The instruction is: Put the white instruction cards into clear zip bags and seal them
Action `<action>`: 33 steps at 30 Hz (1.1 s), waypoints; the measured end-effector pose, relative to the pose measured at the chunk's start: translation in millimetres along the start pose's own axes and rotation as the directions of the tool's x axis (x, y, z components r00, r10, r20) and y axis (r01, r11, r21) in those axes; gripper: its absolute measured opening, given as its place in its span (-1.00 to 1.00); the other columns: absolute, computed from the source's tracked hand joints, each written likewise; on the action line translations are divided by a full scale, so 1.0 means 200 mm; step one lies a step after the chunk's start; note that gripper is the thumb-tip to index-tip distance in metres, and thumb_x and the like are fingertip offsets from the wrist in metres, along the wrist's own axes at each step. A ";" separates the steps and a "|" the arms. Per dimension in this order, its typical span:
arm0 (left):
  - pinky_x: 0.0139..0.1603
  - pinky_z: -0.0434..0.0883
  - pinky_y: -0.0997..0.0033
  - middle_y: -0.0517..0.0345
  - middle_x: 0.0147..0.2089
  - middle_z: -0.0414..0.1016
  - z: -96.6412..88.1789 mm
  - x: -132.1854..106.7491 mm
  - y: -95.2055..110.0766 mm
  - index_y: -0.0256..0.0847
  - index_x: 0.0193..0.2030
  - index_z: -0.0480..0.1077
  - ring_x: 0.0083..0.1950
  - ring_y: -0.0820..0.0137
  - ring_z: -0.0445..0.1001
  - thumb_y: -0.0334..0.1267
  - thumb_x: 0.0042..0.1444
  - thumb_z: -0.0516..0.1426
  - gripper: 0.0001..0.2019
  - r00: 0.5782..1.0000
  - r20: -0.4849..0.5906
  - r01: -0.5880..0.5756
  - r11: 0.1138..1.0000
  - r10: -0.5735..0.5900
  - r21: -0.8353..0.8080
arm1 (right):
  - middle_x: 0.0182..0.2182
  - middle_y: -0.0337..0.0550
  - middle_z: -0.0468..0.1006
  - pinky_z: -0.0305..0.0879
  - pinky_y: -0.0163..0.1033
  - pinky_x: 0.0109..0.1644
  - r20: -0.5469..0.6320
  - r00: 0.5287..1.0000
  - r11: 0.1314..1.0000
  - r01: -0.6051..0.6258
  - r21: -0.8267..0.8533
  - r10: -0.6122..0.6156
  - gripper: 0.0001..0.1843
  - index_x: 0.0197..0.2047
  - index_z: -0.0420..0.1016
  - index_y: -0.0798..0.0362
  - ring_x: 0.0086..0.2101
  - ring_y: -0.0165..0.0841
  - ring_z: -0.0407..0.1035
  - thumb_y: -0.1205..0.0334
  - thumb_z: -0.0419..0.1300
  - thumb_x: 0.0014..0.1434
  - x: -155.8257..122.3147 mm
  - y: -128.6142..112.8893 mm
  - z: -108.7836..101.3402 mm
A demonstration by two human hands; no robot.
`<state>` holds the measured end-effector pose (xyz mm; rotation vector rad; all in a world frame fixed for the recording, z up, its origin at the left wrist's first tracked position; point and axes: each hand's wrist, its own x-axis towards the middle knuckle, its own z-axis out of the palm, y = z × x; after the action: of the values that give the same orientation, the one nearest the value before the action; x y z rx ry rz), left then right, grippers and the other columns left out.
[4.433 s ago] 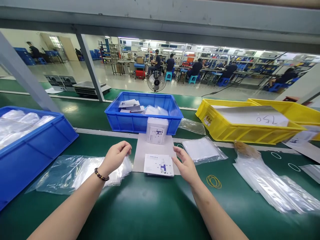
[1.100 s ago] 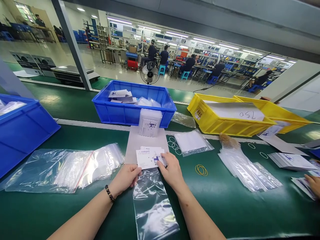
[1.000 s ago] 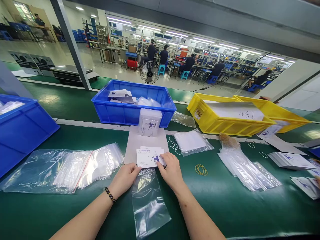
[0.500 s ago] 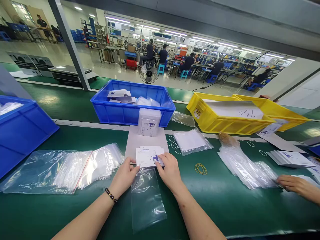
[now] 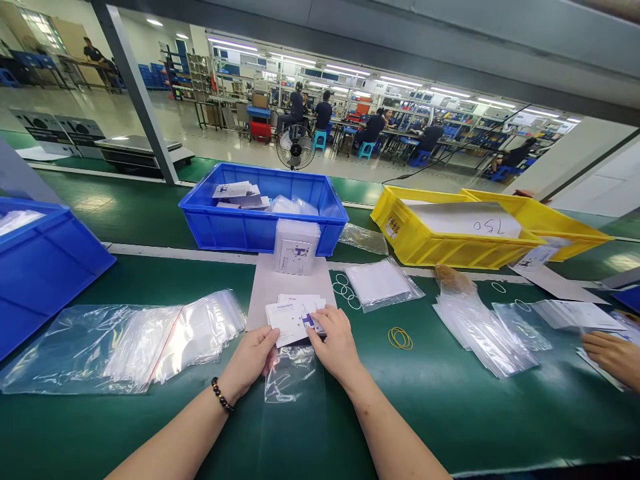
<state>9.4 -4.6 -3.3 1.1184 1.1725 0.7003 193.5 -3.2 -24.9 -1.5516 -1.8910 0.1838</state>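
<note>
My left hand (image 5: 254,359) pinches the lower left corner of a white printed card (image 5: 289,321), which is tilted. My right hand (image 5: 336,341) grips the right side of the card, thumb and fingers over its purple picture. Behind it, more white cards (image 5: 300,298) show their top edges on a grey board (image 5: 260,283). Under my hands a clear plastic bag (image 5: 287,383) lies flat on the green surface. Bagged cards (image 5: 296,250) stand upright beyond, leaning against a blue bin (image 5: 215,217).
Clear zip bags (image 5: 145,340) lie at left beside another blue bin (image 5: 45,260). To the right are a bagged white pack (image 5: 383,283), white rings (image 5: 345,291), yellow rubber bands (image 5: 400,338), yellow bins (image 5: 450,240) and more bags (image 5: 485,333). A co-worker's hand (image 5: 615,357) is at far right.
The top card has shifted toward me and tilted, its left corner lower, with my left hand moving down. At right, the co-worker's hand has moved right, away from the bags.
</note>
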 end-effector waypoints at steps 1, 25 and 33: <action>-0.69 0.00 0.58 0.31 -0.76 0.20 0.00 0.00 0.00 -0.22 -0.52 0.19 -0.74 0.56 0.03 0.23 -0.11 0.00 -0.53 1.000 0.020 0.022 1.000 -0.022 -0.016 | -0.14 0.02 0.46 -0.03 0.15 0.15 -0.005 1.000 0.999 -0.027 0.038 0.027 -0.70 -0.13 0.42 0.11 0.02 -0.08 0.20 0.23 0.10 0.05 0.00 0.00 -0.01; -0.29 0.29 0.48 0.14 -0.41 0.38 -0.05 -0.08 0.07 -0.21 -0.49 0.42 -0.34 0.42 0.33 -0.18 0.04 0.05 -0.78 0.908 0.339 -0.373 0.841 0.245 0.392 | -0.50 -0.23 0.42 0.24 -0.34 -0.43 0.309 0.923 0.596 -0.384 0.705 0.229 -0.84 -0.38 0.41 0.11 -0.50 -0.45 0.30 0.19 0.20 -0.04 0.05 -0.04 -0.22; -0.32 0.33 0.45 0.05 -0.21 0.35 -0.01 -0.08 0.03 -0.22 -0.48 0.42 -0.26 0.37 0.34 -0.09 0.04 0.07 -0.74 0.945 0.193 -0.303 0.931 0.266 0.201 | -0.38 -0.18 0.45 0.25 -0.28 -0.22 0.698 0.688 0.759 -0.343 0.553 -0.198 -0.87 -0.39 0.53 0.08 -0.32 -0.39 0.33 0.23 0.23 -0.06 0.03 -0.08 -0.21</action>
<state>2.7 -16.7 8.8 1.5341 0.9764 0.6909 203.9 -15.4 18.6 -1.0988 -1.9539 1.5565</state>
